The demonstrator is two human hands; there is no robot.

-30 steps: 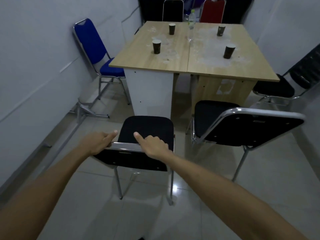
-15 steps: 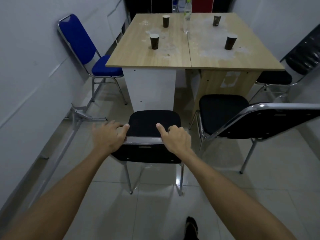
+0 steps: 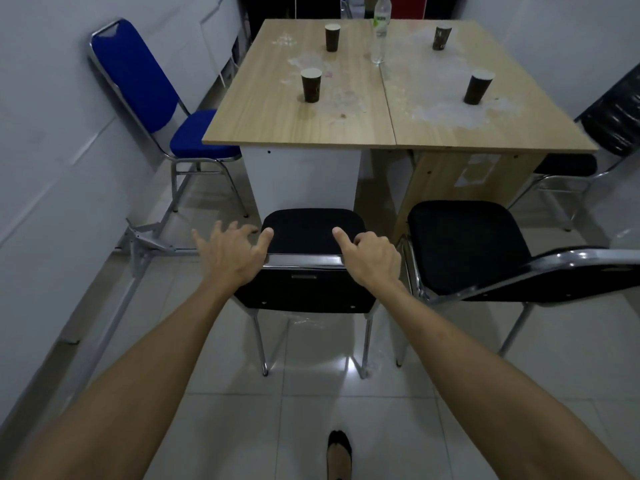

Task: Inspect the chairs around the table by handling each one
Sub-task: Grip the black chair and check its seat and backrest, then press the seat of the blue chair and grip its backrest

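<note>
Black near chair (image 3: 311,230) is standing at the wooden table (image 3: 311,126), backrest toward the viewer. Bottle (image 3: 380,32) label is unreadable. Left hand (image 3: 230,252) is resting fingers spread, thumb over the chrome top rail (image 3: 304,260); right hand (image 3: 370,258) is curling around it, forefinger extended, arms outstretched.

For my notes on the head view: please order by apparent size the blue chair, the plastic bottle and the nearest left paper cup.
1. blue chair, clearly largest.
2. plastic bottle, its top cut off by the frame.
3. nearest left paper cup, smallest.
</note>
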